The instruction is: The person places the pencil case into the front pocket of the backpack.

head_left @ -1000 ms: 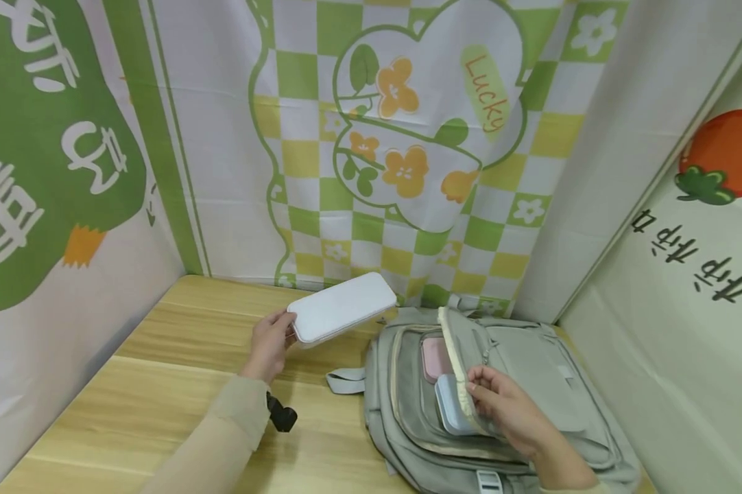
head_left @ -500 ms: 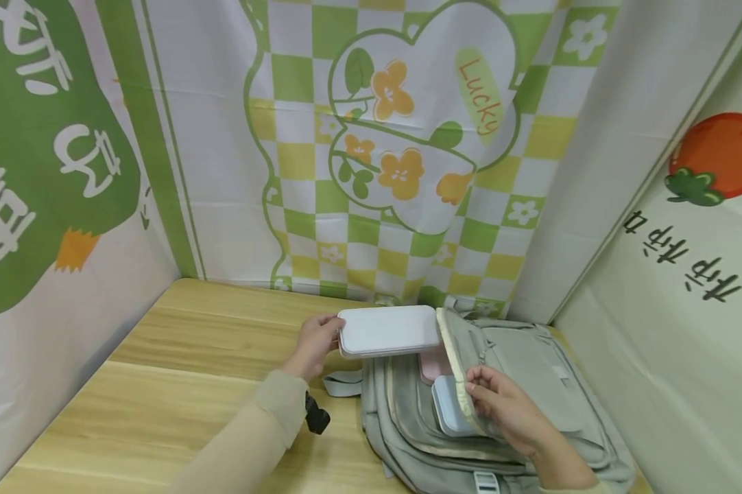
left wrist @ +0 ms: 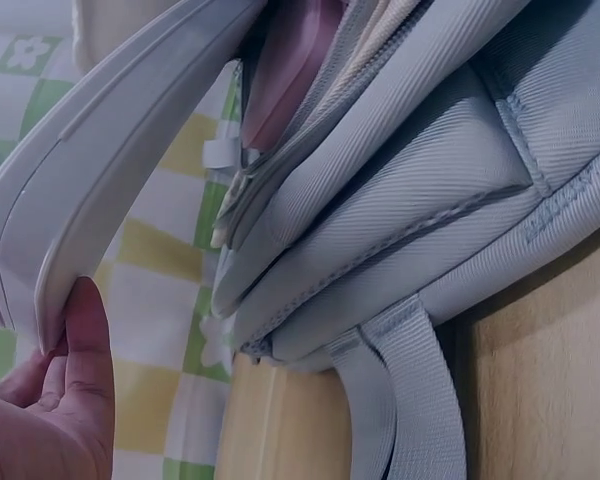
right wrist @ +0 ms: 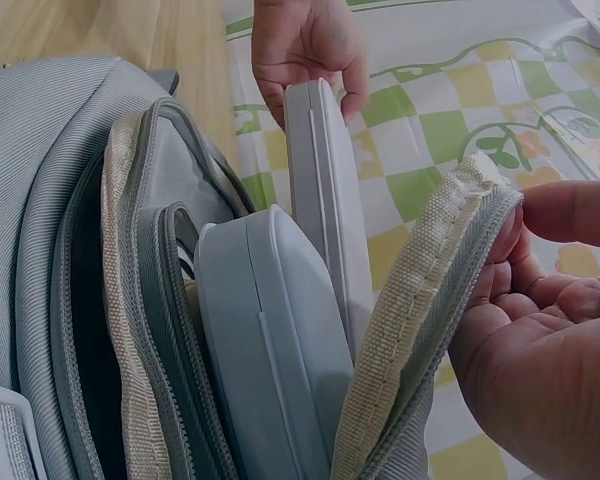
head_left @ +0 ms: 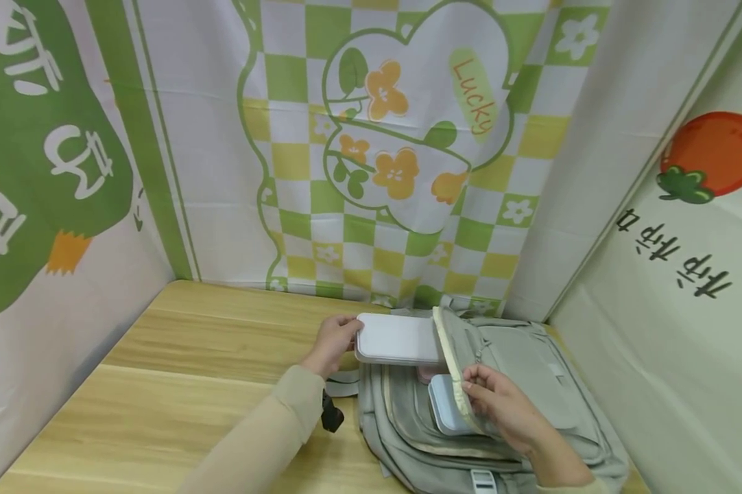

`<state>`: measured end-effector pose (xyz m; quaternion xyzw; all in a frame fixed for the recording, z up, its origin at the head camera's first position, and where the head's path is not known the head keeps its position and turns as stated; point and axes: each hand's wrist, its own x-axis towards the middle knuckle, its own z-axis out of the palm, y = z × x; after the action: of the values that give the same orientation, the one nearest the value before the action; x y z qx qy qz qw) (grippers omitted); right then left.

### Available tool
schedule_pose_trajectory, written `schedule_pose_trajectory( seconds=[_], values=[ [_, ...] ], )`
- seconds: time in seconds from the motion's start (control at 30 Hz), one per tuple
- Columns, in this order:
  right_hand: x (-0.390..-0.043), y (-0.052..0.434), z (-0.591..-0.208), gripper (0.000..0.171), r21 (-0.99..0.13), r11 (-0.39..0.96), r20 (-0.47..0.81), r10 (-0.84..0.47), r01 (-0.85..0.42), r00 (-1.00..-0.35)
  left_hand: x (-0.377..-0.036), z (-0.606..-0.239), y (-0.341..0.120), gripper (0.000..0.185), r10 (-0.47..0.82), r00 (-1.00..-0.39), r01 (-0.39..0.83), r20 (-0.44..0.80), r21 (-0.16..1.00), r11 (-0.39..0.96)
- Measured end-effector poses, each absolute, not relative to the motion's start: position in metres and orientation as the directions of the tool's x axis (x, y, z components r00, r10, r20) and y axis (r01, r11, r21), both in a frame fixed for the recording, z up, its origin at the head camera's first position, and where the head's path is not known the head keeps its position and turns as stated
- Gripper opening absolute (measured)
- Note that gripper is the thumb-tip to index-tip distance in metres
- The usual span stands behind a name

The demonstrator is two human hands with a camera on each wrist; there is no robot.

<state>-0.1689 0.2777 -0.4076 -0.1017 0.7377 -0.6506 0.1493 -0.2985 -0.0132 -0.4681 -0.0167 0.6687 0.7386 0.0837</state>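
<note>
Your left hand (head_left: 334,341) grips the white case (head_left: 398,338) by its left short end, thumb under and fingers (right wrist: 352,95) curled over the top edge. The case lies roughly level, its right end entering the open mouth of the grey backpack (head_left: 531,384), which lies flat near the bench's far right corner. Your right hand (head_left: 500,405) pinches the zip flap (head_left: 451,363) between thumb and fingertips and holds it up, keeping the pocket open.

Already in the pocket: a pale blue case (head_left: 445,408) nearest the opening and a pink case (left wrist: 285,75) behind it. In the right wrist view the white case stands just behind the blue one, close to touching it.

Handling, judged: the white case looks like rigid moulded plastic, light and smooth, so likely slippery. An end grip gives little control of twist; a hold across both long edges would be steadier. The backpack is soft fabric and its mouth would sag if the flap were let go.

Room: the pocket is tight, with two cases taking most of its width. The backdrop cloth (head_left: 377,137) hangs close behind the backpack. The bench (head_left: 180,384) has open wood toward its left and near edges.
</note>
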Motion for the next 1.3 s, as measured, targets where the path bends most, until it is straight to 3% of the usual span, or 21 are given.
schedule_pose_trajectory(
  seconds=[0.3, 0.6, 0.77, 1.0, 1.3],
  values=[
    [-0.167, 0.278, -0.405, 0.005, -0.990, 0.136, -0.089, -0.344, 0.045, -0.935, -0.299, -0.472, 0.008, 0.044, 0.122, -0.981, -0.160, -0.152, 0.986, -0.057],
    [-0.166, 0.274, -0.403, 0.004, -0.987, 0.155, -0.082, -0.313, 0.034, -0.946, -0.302, -0.477, 0.039, 0.045, 0.216, -0.963, -0.191, -0.163, 0.975, -0.114],
    [-0.167, 0.273, -0.406, 0.003, -0.985, 0.165, -0.098, -0.293, 0.051, -0.951, -0.299, -0.479, 0.052, 0.034, 0.217, -0.958, -0.214, -0.188, 0.972, -0.099],
    [-0.167, 0.271, -0.407, 0.003, -0.981, 0.184, -0.104, -0.285, 0.052, -0.953, -0.298, -0.481, 0.068, 0.039, 0.240, -0.954, -0.203, -0.179, 0.976, -0.079],
    [-0.169, 0.265, -0.405, 0.005, -0.980, 0.191, -0.103, -0.295, 0.047, -0.950, -0.296, -0.480, 0.086, 0.031, 0.206, -0.963, -0.191, -0.176, 0.980, -0.057]
  ],
)
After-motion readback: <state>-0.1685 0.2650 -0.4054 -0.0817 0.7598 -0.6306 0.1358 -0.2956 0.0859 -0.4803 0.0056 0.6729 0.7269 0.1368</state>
